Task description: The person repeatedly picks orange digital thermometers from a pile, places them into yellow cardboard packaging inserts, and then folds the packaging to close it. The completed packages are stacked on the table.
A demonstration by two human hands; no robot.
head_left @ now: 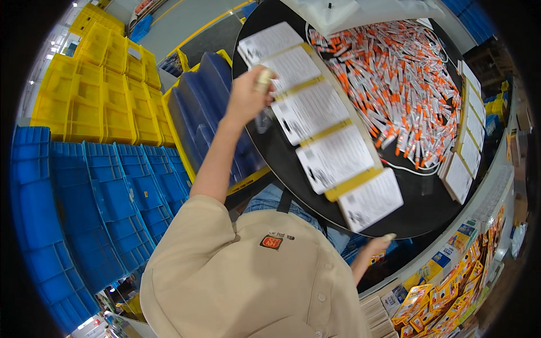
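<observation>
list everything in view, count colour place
round table: one, black, centre right
left card stacks: five, white, table's left side
right card stacks: several, white, table's right edge
tubes: many, white and orange, between card stacks
cord: at least one, white, beside tubes
sheeting: one piece, white, table's far end
yellow crates: several, yellow, upper left
blue crates: several, blue, left
tub: one, yellow, dark blue inside, left of table
packets: many, yellow-orange, lower right
shirt: one, beige, lower centre
jeans: one pair, blue, below table
left hand: one, beside left card stacks
right hand: one, near table's rim
</observation>
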